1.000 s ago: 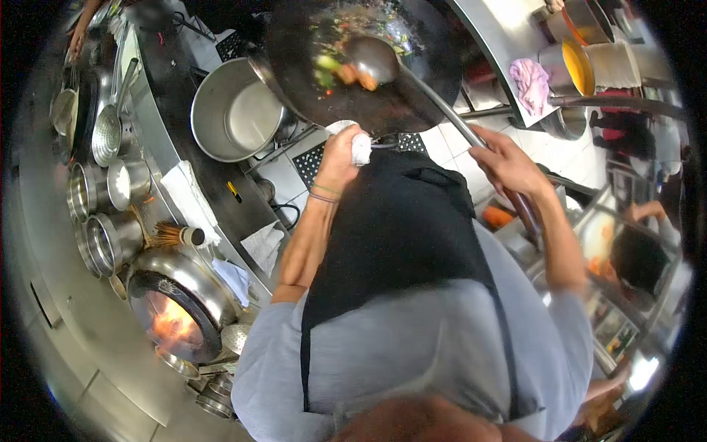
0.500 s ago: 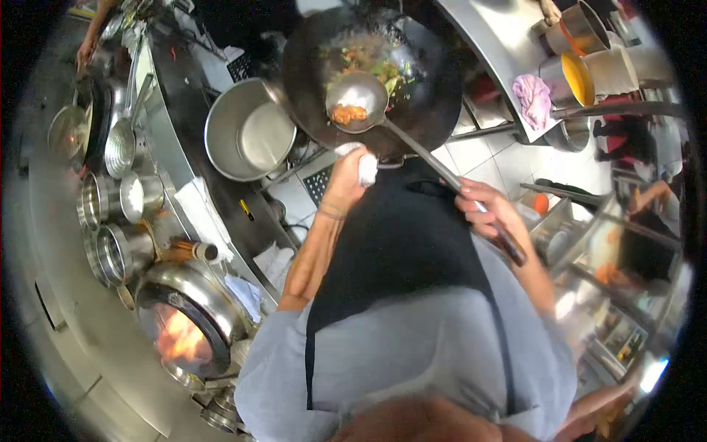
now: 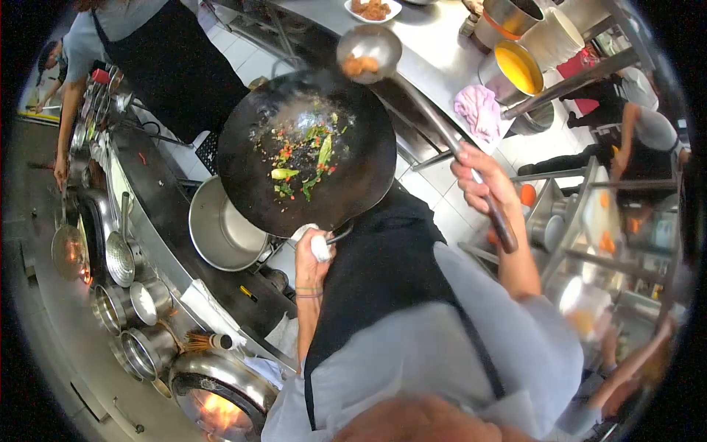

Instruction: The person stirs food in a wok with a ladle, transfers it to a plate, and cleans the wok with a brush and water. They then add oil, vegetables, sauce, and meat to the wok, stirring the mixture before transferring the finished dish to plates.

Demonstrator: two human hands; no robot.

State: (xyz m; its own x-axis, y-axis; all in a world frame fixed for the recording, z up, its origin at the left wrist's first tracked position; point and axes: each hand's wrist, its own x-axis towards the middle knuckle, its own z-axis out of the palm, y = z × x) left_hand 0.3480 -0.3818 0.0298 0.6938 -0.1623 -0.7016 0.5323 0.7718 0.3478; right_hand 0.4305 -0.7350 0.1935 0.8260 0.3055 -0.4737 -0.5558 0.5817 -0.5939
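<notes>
In my left hand (image 3: pixel 312 258) is a folded white cloth (image 3: pixel 319 248), closed around the handle of a black wok (image 3: pixel 239 180). Green leaves and small red and orange bits (image 3: pixel 320 158) lie spread in the wok, with some steam above. My right hand (image 3: pixel 486 180) grips the long handle of a ladle (image 3: pixel 383 53). Several browned food pieces (image 3: pixel 358 65) rest in its bowl, which hangs past the wok's far right rim near the steel counter (image 3: pixel 442 55). Beyond the ladle, a white plate (image 3: pixel 398 9) holds similar browned pieces.
A pink cloth (image 3: pixel 477 112) and a pot of yellow liquid (image 3: pixel 518 68) sit on the counter. A large steel pot (image 3: pixel 221 239) stands beside the wok. Flames (image 3: pixel 219 410) burn at the lower left burner. Co-workers stand at the upper left (image 3: pixel 169 66) and right.
My right hand has carried the ladle with its browned pieces from over the wok to beyond its far right rim. The view has turned, bringing the plate into sight; the left hand keeps its grip.
</notes>
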